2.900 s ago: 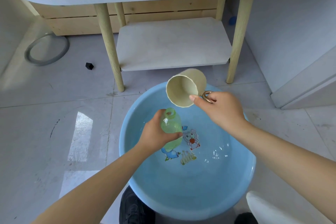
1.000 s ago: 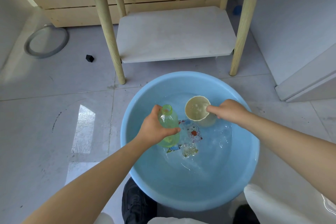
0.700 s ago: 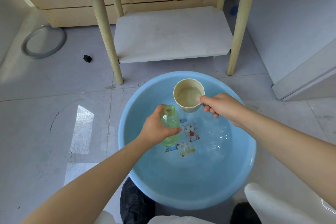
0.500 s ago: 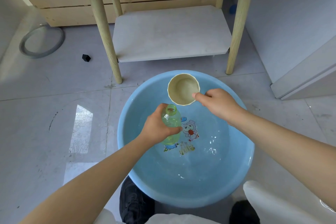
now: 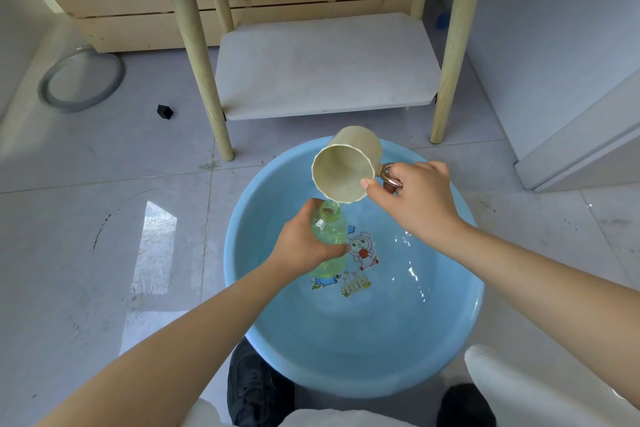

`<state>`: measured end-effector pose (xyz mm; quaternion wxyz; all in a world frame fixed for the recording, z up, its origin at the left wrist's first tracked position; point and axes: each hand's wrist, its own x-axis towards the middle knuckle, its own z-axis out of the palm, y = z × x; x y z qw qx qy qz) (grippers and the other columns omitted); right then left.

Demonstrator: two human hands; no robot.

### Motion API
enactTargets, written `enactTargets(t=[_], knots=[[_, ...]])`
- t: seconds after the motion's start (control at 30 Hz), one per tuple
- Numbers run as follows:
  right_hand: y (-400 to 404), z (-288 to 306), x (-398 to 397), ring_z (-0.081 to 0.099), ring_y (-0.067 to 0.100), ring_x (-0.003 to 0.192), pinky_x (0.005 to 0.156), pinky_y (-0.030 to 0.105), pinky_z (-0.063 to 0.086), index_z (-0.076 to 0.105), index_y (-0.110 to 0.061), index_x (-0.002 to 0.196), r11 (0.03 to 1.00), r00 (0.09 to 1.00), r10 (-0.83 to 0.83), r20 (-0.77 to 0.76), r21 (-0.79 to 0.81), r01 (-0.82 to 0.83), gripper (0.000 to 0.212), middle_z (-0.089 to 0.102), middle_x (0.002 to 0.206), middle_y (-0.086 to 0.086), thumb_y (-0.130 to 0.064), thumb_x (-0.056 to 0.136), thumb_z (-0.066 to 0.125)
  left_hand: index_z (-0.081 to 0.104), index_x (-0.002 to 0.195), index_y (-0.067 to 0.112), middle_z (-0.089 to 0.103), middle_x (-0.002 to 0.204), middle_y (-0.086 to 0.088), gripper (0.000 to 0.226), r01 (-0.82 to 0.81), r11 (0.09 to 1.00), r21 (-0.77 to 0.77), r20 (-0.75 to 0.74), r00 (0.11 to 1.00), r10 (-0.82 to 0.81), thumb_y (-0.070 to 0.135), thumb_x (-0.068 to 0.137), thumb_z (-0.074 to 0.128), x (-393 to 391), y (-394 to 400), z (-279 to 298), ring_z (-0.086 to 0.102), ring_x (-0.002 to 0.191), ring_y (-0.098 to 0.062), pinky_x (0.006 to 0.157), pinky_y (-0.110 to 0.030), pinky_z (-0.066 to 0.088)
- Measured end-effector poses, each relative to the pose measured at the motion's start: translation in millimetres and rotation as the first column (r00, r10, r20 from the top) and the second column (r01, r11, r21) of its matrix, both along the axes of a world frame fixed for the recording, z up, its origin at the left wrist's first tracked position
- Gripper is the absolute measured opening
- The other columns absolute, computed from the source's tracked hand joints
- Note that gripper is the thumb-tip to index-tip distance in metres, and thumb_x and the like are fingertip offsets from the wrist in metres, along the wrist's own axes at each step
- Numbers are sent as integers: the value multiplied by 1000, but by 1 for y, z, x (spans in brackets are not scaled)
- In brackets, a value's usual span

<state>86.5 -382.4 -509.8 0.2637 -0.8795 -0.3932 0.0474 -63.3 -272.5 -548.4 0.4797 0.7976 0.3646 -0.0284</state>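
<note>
My left hand (image 5: 301,243) curls its fingers round the green bottle (image 5: 329,231), held upright over the blue basin (image 5: 381,350). The beige cup (image 5: 341,173) tips onto the bottle's open mouth, its handle pinched by my right hand (image 5: 415,199). I judge the pouring underway and the bottle only partly full.

Tilted cup (image 5: 341,172) over green bottle (image 5: 329,239), blue basin (image 5: 363,350) beneath
</note>
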Motion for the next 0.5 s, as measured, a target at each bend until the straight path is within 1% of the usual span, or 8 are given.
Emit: enactTargets(t=[0.07, 0.2, 0.27, 0.37, 0.47, 0.5], knots=[[0, -1, 0, 35, 5, 50, 72, 27, 18, 24, -22, 50, 1000, 999, 7, 46, 28, -9, 49, 31, 42, -8, -65, 73, 33, 43, 124, 22, 55, 109, 10, 70, -2, 1000, 2, -8, 1000, 2, 31, 67, 84, 0, 0, -1, 54, 98, -14, 75, -21, 39], [0, -2, 0, 34, 10, 50, 71, 26, 15, 23, -24, 51, 998, 993, 13, 116, 55, -19, 48, 29, 42, -10, -62, 76, 35, 43, 126, 23, 58, 112, 7, 73, -4, 1000, 8, -14, 1000, 4, 33, 66, 84, 1, 1, -3, 56, 99, -16, 75, -22, 42], [0, -2, 0, 36, 14, 51, 71, 26, 15, 25, -23, 52, 998, 991, 15, 131, 55, -22, 47, 30, 43, -10, -62, 76, 36, 43, 128, 23, 58, 114, 8, 75, -6, 1000, 4, -14, 1000, 6, 33, 66, 84, 0, 1, -4, 56, 102, -15, 77, -22, 42], [-1, -2, 0, 36, 15, 52, 70, 26, 15, 27, -23, 52, 998, 988, 11, 157, 66, -21, 47, 30, 44, -10, -61, 77, 38, 42, 130, 23, 57, 118, 8, 79, -3, 1000, 8, -24, 1000, 4, 35, 65, 84, 0, 2, -4, 55, 106, -15, 80, -23, 42], [0, -2, 0, 36, 15, 52, 71, 26, 16, 27, -23, 52, 997, 988, 11, 157, 69, -22, 47, 30, 44, -10, -60, 78, 38, 42, 127, 23, 56, 111, 11, 74, -5, 1000, 7, -19, 1000, 5, 32, 67, 84, 1, 1, -2, 53, 99, -13, 73, -19, 41], [0, -2, 0, 36, 14, 53, 72, 26, 17, 29, -22, 53, 997, 987, 10, 161, 70, -21, 47, 30, 45, -10, -60, 78, 39, 41, 127, 22, 54, 110, 11, 73, -3, 1000, 10, -23, 1000, 3, 31, 68, 83, 1, 1, -1, 52, 98, -12, 73, -19, 39]])
